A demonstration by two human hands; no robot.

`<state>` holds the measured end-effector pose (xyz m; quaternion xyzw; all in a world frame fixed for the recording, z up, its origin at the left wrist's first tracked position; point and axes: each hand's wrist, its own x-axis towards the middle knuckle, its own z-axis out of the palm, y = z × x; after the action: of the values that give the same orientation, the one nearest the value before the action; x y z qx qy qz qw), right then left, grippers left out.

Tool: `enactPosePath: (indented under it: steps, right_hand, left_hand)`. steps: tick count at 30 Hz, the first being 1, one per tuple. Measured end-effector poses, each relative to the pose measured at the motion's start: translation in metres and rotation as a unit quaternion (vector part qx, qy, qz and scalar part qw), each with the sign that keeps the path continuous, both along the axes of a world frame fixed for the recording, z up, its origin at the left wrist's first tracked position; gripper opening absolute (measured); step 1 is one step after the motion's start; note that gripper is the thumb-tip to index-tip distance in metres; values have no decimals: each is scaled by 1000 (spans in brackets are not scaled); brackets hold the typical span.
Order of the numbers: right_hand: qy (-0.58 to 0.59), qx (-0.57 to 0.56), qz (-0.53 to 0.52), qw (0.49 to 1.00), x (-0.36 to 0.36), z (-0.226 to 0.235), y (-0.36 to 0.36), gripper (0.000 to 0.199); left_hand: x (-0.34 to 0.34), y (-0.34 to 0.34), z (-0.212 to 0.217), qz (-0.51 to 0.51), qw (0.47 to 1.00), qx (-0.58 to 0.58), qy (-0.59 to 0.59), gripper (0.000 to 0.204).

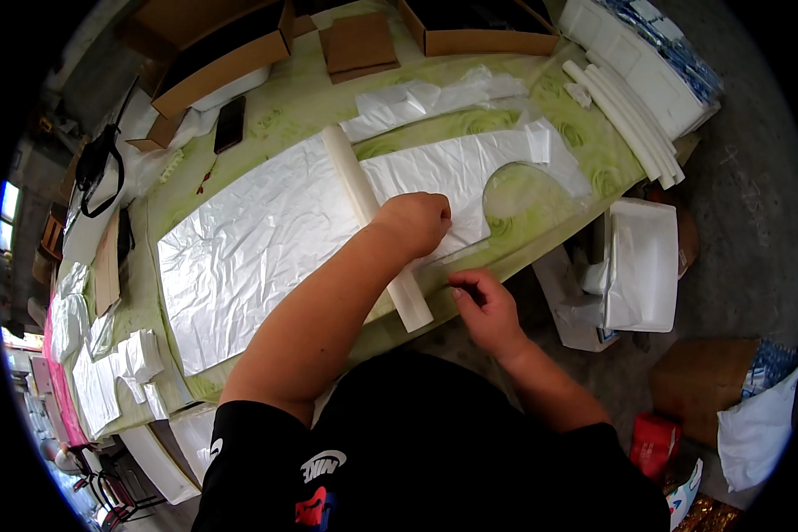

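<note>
A thin white plastic sheet [239,253] lies creased across the table, with a rounded cut-out at its right end. A white tube [350,168] lies over it, running from its far edge past the table's near edge. My left hand [414,224] is closed in a fist beside the tube, above the sheet; what its fingers hold, if anything, is hidden. Nearer to me, my right hand [489,312] is off the table edge, to the right of the tube's near end. Its thumb and curled forefinger are apart, with nothing visible between them.
Cardboard boxes [492,43] and a dark phone [230,124] are at the table's far side. Several white tubes [625,120] lie at the right by a white foam box [634,66]. A white bin [643,266] stands below the right edge. Folded white plastic [137,355] lies at left.
</note>
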<state>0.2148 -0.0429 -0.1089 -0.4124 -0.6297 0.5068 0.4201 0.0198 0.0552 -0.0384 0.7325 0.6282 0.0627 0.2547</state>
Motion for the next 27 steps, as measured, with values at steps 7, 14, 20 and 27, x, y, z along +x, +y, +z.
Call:
enactPosePath:
  steps: [7,14,20,27]
  right_hand:
    - [-108,315,-26,942,0,39,35,27]
    - [-413,370,-162,816,-20,16,160,47]
    - [-338,492,-95,797,-29,27,164,67]
    - [-319,456,-18,830,-22,6,185,67]
  left_hand:
    - [-19,-3,12,64,994,-13,-92,28]
    - [-15,-10,19,79,989,14,-126,28]
    - [-6,8,12,249,874,64,-412,47]
    - [-6,48,21,309,829,-23,-466,25]
